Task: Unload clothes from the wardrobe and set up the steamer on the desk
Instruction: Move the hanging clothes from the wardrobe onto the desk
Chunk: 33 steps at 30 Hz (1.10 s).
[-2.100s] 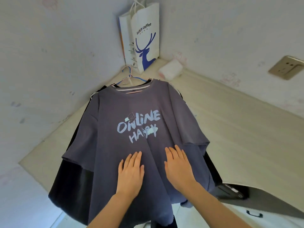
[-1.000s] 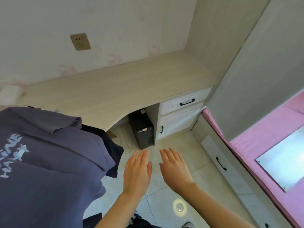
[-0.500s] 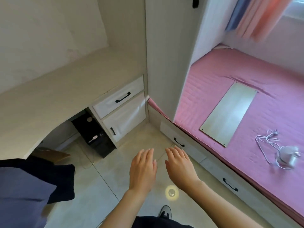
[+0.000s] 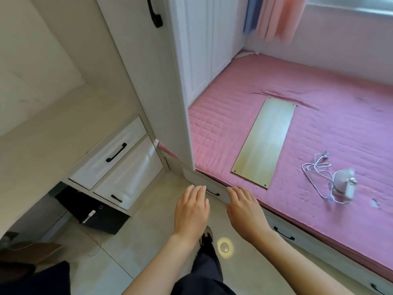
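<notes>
Head camera, looking down: we hold our left hand (image 4: 192,211) and right hand (image 4: 246,211) out side by side above the tiled floor (image 4: 136,258), palms down, fingers loosely extended and grasping nothing. The steamer (image 4: 343,183), small and white and somewhat blurred, lies on the pink mattress (image 4: 331,124) to our right, well apart from both hands, with its white cord (image 4: 316,169) looped beside it and the plug at the cord's far end. A pale wooden board (image 4: 264,143) lies flat on the same mattress, between the steamer and the wardrobe (image 4: 148,81), whose doors stand closed with a black handle (image 4: 155,14) near the top of the frame. The desk (image 4: 53,133) runs along our left, its two white drawers (image 4: 119,160) shut, a black box (image 4: 91,211) on the floor beneath it. Dark cloth (image 4: 42,279) shows at the lower left corner. Pink curtains (image 4: 276,15) hang beyond the bed.
</notes>
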Motion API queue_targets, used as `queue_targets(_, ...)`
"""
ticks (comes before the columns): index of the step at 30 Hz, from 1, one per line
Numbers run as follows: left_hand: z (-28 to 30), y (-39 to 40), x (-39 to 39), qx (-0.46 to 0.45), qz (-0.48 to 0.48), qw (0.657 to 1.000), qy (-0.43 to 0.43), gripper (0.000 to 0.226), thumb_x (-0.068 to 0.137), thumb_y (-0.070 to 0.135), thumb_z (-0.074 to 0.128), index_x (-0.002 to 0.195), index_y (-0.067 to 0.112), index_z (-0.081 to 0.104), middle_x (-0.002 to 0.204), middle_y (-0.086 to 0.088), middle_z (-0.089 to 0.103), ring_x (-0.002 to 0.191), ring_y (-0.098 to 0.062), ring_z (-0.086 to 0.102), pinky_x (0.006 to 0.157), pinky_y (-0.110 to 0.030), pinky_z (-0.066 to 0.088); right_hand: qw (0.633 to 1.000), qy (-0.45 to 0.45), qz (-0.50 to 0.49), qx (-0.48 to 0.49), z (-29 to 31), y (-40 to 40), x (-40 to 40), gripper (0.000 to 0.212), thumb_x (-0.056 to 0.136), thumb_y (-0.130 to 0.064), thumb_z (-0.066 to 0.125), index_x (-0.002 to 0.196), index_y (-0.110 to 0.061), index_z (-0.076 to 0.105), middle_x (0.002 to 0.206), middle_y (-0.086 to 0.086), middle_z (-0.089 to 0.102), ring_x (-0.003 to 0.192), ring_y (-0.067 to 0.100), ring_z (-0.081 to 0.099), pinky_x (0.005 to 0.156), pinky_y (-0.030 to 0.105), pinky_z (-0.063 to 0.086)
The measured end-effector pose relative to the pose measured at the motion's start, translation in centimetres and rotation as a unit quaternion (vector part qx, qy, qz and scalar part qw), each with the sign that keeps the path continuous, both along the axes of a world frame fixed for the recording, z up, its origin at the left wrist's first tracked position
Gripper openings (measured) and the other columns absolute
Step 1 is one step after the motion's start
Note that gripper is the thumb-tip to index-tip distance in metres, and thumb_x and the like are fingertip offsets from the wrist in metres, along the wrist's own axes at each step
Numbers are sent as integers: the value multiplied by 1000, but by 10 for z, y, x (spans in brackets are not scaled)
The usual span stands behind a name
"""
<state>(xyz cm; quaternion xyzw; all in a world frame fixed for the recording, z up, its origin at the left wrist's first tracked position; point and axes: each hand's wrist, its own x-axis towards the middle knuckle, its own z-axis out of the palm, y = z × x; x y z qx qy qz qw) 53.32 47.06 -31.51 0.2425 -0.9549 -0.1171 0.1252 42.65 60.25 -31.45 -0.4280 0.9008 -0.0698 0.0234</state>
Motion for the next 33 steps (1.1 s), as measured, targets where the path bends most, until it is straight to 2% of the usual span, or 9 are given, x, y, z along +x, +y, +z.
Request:
queue_targets(2,0,-9,-25,3,-6,1000,8,36,89,25,50,120,11,62,117,0,66,116,-22,57,92,-34,49,1000,6,-4,-5,-2,-6,-23,45,79,-20,70,119,-3,60,114,11,65,112,34,59,93,44,51)
queue_targets(6,0,-34,-75,-2,-24,1000,8,35,86,20,63,119,10,62,116,-3,66,115,-23,58,95,-35,49,1000,26,2,-12,5,-30,-75,40,77,-17,71,113,-3,62,109,12,66,107,35,60,89,43,52)
queue_targets(9,4,-57,-116,-8,-35,999,2,32,87,20,60,118,9,61,113,-4,66,113,-23,58,95,-35,49,999,26,11,-24,9,-51,-117,37,80,-18,68,114,-3,60,110,12,64,110,35,59,91,43,51)
queue_targets(13,7,-83,-162,-23,-39,999,2,32,90,23,56,120,11,60,115,-2,65,115,-23,57,99,-34,45,999,31,12,-15,13,-80,-167,45,81,-22,69,120,-3,58,116,12,63,115,35,56,96,44,49)
queue_targets(19,16,-115,-225,-24,-32,999,-8,41,91,23,55,130,9,53,129,-7,60,123,-24,52,105,-36,43,999,39,20,-27,24,-117,-230,45,84,-22,66,123,-3,57,120,12,62,119,35,54,100,44,45)
queue_targets(26,22,-135,-279,-3,35,999,-19,43,96,26,49,136,12,47,139,-6,53,132,-23,44,109,-35,36,996,49,69,-32,38,-153,-295,44,87,-24,64,125,-3,57,123,13,62,120,34,54,100,43,44)
queue_targets(33,39,-152,-328,-5,141,990,-1,42,94,24,54,134,12,51,135,-5,55,127,-22,48,103,-34,43,987,46,150,-42,50,-186,-359,41,86,-22,64,122,-3,57,119,13,63,118,34,55,98,43,47)
